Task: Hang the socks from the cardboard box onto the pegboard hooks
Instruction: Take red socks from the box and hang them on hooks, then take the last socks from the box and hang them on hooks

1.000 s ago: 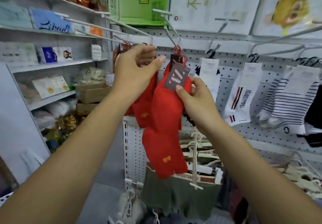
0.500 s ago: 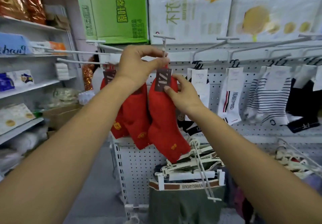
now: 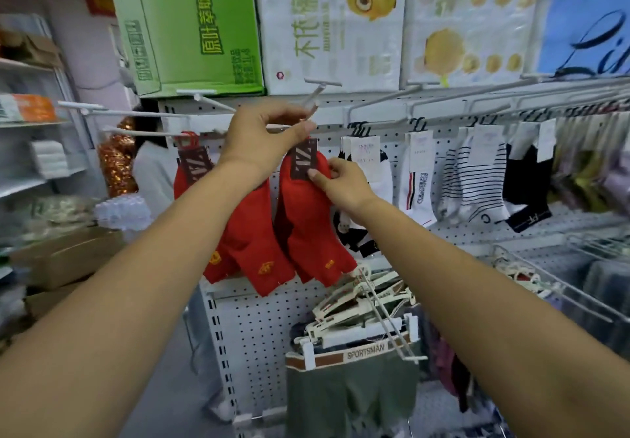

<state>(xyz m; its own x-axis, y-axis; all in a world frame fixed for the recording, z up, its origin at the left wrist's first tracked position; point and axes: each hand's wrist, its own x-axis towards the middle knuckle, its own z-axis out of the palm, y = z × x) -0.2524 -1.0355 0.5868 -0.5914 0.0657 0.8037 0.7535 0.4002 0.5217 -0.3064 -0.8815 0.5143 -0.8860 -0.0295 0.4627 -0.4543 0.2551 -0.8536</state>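
The red socks [image 3: 306,223] are higher now than they were 1 second ago. The left hand [image 3: 262,137] has gone up to the white hook [image 3: 312,105] that sticks out from the pegboard [image 3: 259,318]. Its fingers [image 3: 272,115] and thumb are pinched together on the very top of the socks, right under the hook. The little loop on top is hidden behind them, so I cannot tell if it is on the hook yet. The right hand [image 3: 344,185] pinches the socks just below, with its thumb pressing on the dark tag [image 3: 303,161]. I think the socks are nearly hung, and the loop only needs to slide on before both hands let go. 1 more bunch of red ones [image 3: 238,233] already hangs just to the left, and striped socks [image 3: 477,178] hang to the right. A brown cardboard box [image 3: 68,257] sits low on the left.
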